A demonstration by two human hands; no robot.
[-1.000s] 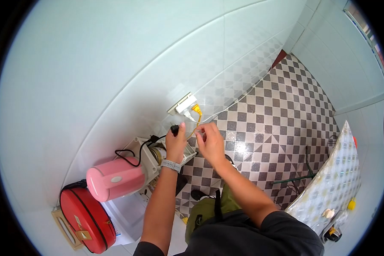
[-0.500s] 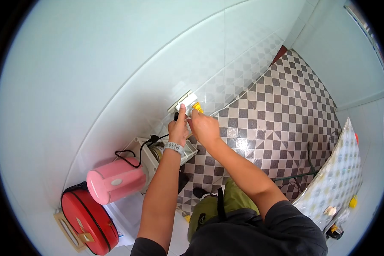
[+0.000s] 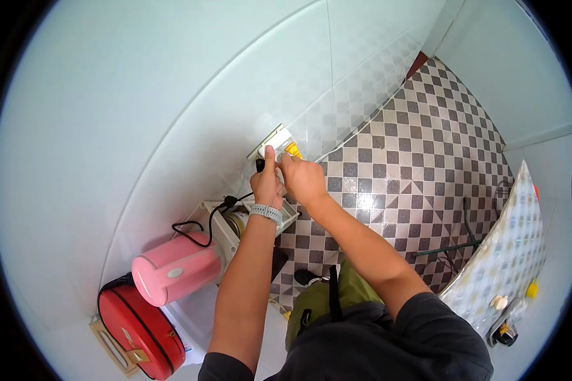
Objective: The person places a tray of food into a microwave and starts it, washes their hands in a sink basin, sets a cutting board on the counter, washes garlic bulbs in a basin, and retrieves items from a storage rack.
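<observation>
A white socket block (image 3: 278,140) sits against the pale wall, with a yellow plug (image 3: 293,150) in its right part and a black plug (image 3: 260,165) at its lower left. My left hand (image 3: 268,185) is closed at the block's lower edge, its thumb lying up along the white front. Close beside it, my right hand (image 3: 305,181) is closed too, fingertips pressed in under the yellow plug. What the right fingers hold is hidden by the hands. A black cord (image 3: 213,225) loops from below the socket towards a pink kettle (image 3: 178,270).
The kettle stands on a white rack (image 3: 213,219) by the wall. At lower left are a red round case (image 3: 140,330) and a wooden handle (image 3: 113,348). A table with a checked cover (image 3: 496,254) is at right, above the checkered floor (image 3: 388,184).
The view has shifted slightly. Both hands stay at the socket block; the right hand's fingertips have moved a little left and lower against it, closer to the left thumb.
</observation>
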